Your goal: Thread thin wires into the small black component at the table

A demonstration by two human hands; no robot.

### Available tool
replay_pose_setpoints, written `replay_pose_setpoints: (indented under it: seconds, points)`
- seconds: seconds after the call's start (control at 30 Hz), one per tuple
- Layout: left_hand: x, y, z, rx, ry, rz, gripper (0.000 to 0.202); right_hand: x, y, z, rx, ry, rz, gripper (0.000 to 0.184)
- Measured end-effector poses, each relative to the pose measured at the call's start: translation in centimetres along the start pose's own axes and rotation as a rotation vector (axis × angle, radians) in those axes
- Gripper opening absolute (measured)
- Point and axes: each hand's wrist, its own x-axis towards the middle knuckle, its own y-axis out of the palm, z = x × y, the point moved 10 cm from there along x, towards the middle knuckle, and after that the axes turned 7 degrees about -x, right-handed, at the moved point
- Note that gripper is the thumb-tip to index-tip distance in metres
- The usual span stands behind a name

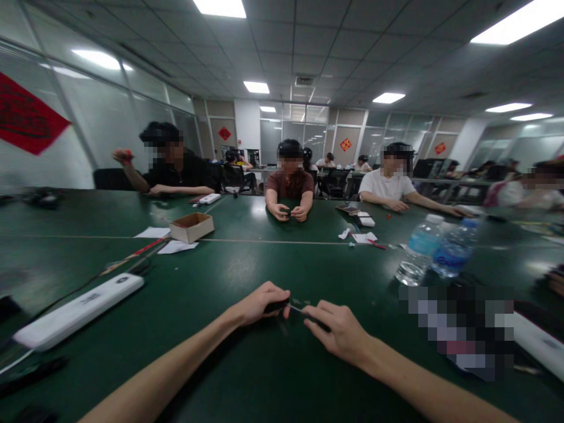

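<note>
Above the green table, my left hand is closed on a small black object between thumb and fingers. What kind of object it is cannot be made out. My right hand faces it from the right, its fingers closed on a slim tool with a thin metal shaft. Most of that tool is hidden under the fingers, and something dark shows below them. The shaft bridges the gap between the hands, and its left end meets the black object.
At left lie a white power strip and an open cardboard box by papers. Two water bottles stand at right, near another white strip. Several people sit across the table, one directly opposite.
</note>
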Motion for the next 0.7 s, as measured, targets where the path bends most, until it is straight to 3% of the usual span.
replay_pose_setpoints:
  seconds: [0.7]
  points:
    - [0.02,0.36,-0.30,-0.083,0.008,0.019,0.056,0.23,-0.03,0.11,0.063,0.024,0.019,0.023]
